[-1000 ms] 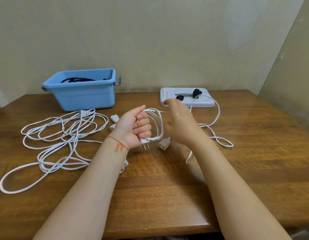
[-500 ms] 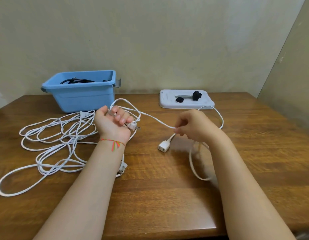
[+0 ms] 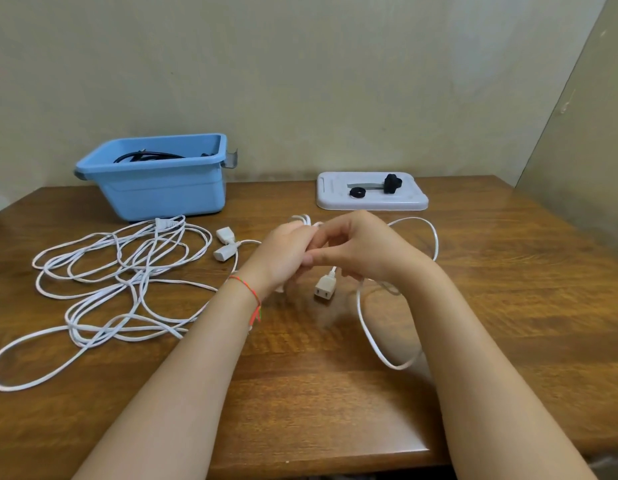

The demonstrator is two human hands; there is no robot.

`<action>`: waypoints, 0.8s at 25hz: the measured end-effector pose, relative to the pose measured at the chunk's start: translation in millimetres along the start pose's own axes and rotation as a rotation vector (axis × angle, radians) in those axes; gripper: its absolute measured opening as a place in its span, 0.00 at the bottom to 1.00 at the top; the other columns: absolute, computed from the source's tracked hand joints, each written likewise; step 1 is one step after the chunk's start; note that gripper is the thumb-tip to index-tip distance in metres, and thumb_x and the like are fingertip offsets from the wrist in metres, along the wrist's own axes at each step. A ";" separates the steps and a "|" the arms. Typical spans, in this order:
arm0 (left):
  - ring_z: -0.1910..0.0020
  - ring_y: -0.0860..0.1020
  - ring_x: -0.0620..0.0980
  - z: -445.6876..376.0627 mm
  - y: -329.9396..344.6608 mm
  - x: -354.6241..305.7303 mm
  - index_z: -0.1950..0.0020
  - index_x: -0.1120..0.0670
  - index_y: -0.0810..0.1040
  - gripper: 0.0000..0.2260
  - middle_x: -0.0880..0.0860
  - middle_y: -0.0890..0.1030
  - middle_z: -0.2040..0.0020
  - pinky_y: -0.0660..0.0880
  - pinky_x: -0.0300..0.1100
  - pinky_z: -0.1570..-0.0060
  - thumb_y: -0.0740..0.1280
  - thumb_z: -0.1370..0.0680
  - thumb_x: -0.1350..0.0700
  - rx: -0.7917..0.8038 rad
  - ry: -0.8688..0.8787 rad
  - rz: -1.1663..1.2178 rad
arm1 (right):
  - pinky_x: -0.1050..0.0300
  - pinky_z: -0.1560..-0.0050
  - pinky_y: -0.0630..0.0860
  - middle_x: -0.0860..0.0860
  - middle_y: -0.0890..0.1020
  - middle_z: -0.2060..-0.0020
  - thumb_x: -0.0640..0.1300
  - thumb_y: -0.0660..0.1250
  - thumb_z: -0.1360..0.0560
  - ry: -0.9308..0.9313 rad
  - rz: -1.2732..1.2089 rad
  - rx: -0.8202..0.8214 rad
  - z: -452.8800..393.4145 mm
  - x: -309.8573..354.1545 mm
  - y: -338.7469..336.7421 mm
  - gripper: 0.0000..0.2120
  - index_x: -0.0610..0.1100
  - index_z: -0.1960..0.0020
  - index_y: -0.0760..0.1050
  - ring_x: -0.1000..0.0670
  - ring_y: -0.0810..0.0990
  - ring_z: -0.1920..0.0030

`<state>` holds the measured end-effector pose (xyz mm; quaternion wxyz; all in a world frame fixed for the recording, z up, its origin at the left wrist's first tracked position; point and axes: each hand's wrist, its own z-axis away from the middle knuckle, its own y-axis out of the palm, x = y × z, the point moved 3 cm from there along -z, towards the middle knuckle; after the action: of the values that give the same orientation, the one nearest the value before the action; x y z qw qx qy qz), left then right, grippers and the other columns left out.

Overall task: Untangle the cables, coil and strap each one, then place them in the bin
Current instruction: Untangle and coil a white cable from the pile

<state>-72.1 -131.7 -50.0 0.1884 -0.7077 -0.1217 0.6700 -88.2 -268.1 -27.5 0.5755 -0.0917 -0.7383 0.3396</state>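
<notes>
— Where are the hands?

— Both meet at the middle of the frame, above the brown wooden table. The left hand has its fingers curled around a few loops of thin white cable; a bit of the coil shows just above its knuckles. The right hand touches the left, fingers bent, thumb and forefinger pinching the same cable.

— And the rest of that cable?

— It runs out to the right of the right hand in a wide arc, then drops into a loop lying on the table under the right forearm. Its beige two-slot socket end hangs just below the hands, near the tabletop.

— What else is on the table?

— At the left of the frame lies a loose tangle of white cables, with two white plug ends at its right edge, close to the left wrist. That wrist wears a red-and-green thread bracelet.

— The bin?

— A blue plastic bin sits at the upper left against the wall, with a black cable already inside. To its right, at the upper middle, a white flat tray holds small black straps.
</notes>
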 end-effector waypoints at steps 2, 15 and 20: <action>0.74 0.70 0.46 -1.3 -3.3 2.1 0.66 0.54 0.72 0.19 0.48 0.72 0.75 0.67 0.39 0.69 0.60 0.19 0.46 0.050 0.012 -0.140 | 0.59 0.72 0.71 0.54 0.77 0.68 0.46 0.77 0.30 0.045 0.159 -0.014 -5.1 -12.3 -2.4 0.09 0.47 0.58 0.77 0.55 0.73 0.71; 0.83 0.56 0.42 -2.3 -2.0 13.8 0.69 0.51 0.62 0.18 0.47 0.58 0.78 0.54 0.35 0.82 0.63 0.21 0.53 0.347 -0.154 0.839 | 0.52 0.46 0.73 0.51 0.82 0.53 0.41 0.70 0.26 -0.178 0.434 -0.379 -15.9 -19.2 -9.8 0.06 0.45 0.50 0.80 0.50 0.79 0.52; 0.82 0.56 0.42 -5.0 -4.7 14.8 0.74 0.50 0.62 0.21 0.47 0.57 0.78 0.51 0.34 0.81 0.65 0.22 0.55 0.318 -0.178 0.845 | 0.63 0.69 0.69 0.54 0.78 0.68 0.47 0.70 0.24 -0.061 0.165 -0.301 -15.5 -16.6 -5.6 0.07 0.49 0.59 0.75 0.58 0.74 0.71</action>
<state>-65.6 -121.6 -61.2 -0.0061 -0.5972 0.2663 0.7566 -67.3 -274.9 -35.5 0.5026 -0.2267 -0.7880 0.2740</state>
